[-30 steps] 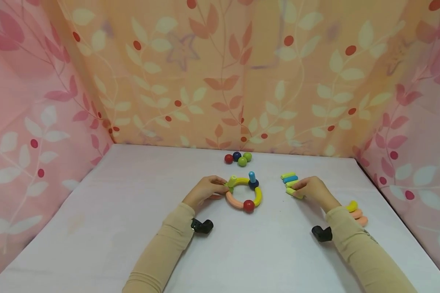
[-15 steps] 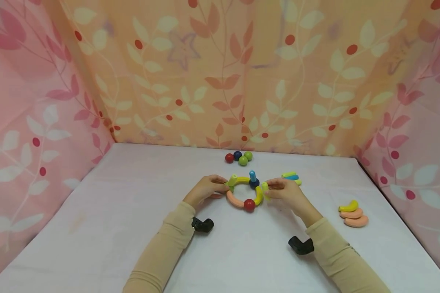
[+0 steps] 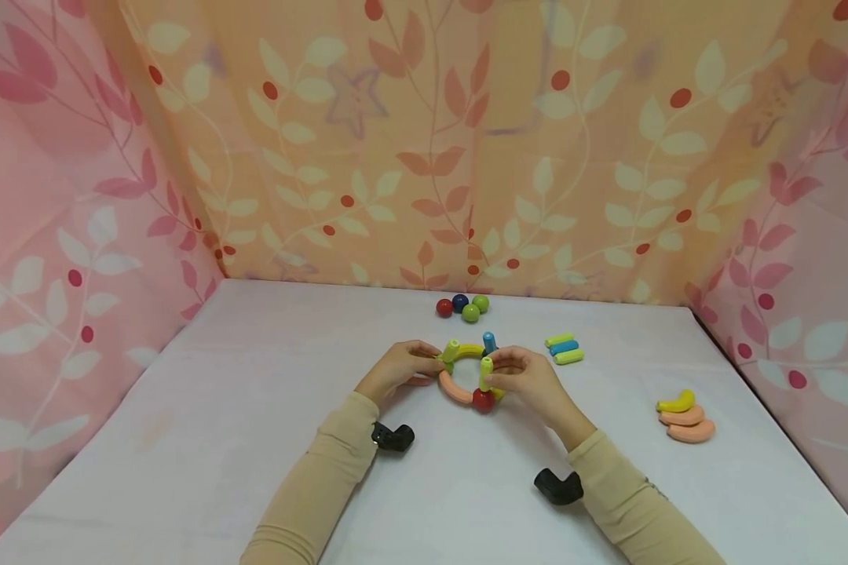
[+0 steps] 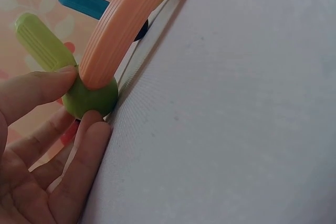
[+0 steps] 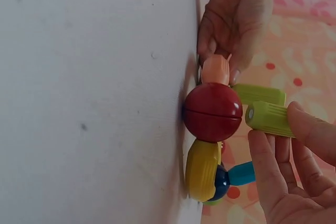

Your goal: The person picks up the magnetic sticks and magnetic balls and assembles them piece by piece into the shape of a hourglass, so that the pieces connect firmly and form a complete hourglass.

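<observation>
A ring of curved rods and balls lies on the table, with an orange curved rod (image 3: 455, 388), a yellow curved rod (image 5: 202, 169) and a red ball (image 3: 484, 400) at its near side. My left hand (image 3: 401, 367) pinches the green ball (image 4: 92, 98) at the ring's left, thumb above and fingers below. From that ball a light-green stick (image 4: 44, 41) stands up. My right hand (image 3: 533, 384) pinches another light-green stick (image 5: 270, 119) upright over the red ball; a small gap shows between them. A blue stick (image 3: 489, 343) rises from the dark blue ball (image 5: 222, 182).
Behind the ring sit several loose balls, among them a red ball (image 3: 444, 308). Right of it lie two light-green sticks and a blue stick (image 3: 564, 347). Farther right are a yellow curved rod (image 3: 677, 402) and two orange curved rods (image 3: 691, 432). Patterned curtains (image 3: 424, 141) enclose the table.
My right hand has picked a light-green stick from the row on the right and carried it left to above the red ball. My left hand stays on the green ball.
</observation>
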Demonstrator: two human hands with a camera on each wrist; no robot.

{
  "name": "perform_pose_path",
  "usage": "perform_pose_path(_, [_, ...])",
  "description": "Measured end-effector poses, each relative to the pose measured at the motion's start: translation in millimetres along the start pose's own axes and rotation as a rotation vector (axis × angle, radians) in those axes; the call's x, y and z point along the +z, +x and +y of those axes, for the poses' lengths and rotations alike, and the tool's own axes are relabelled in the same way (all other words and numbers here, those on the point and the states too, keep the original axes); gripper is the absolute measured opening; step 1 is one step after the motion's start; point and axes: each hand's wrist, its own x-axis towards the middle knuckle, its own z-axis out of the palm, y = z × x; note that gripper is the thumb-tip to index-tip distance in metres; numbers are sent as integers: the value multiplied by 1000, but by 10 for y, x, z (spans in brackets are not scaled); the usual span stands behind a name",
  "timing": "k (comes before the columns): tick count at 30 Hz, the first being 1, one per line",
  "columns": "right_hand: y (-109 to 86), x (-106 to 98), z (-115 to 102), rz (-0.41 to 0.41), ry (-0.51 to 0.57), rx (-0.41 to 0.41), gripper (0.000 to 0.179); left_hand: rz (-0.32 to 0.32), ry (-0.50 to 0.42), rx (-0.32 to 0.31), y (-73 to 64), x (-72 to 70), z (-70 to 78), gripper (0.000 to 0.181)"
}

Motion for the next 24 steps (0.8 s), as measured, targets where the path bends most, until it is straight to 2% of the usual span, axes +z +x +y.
perform_pose_path(10, [22, 55, 30, 29, -43, 4, 35, 0, 2, -16, 7, 5, 6, 29])
perform_pose_path(14, [20, 59, 28, 13, -44, 17, 36, -29, 16, -1, 1, -18, 13, 27])
perform_pose_path(16, [19, 59, 31, 4, -55, 20, 36, -54, 60, 17, -25, -50, 30, 28])
perform_pose_path(19, [11, 47, 37, 2, -78, 17, 37, -93, 174, 42, -92, -106, 93, 31])
perform_pose_path(21, [4, 28, 41, 6, -90, 16, 39, -99, 258, 59, -140, -130, 159, 36])
perform_pose_path(24, [-4, 5, 30, 12, -78, 15, 46, -101, 339, 123, -189, -135, 265, 41])
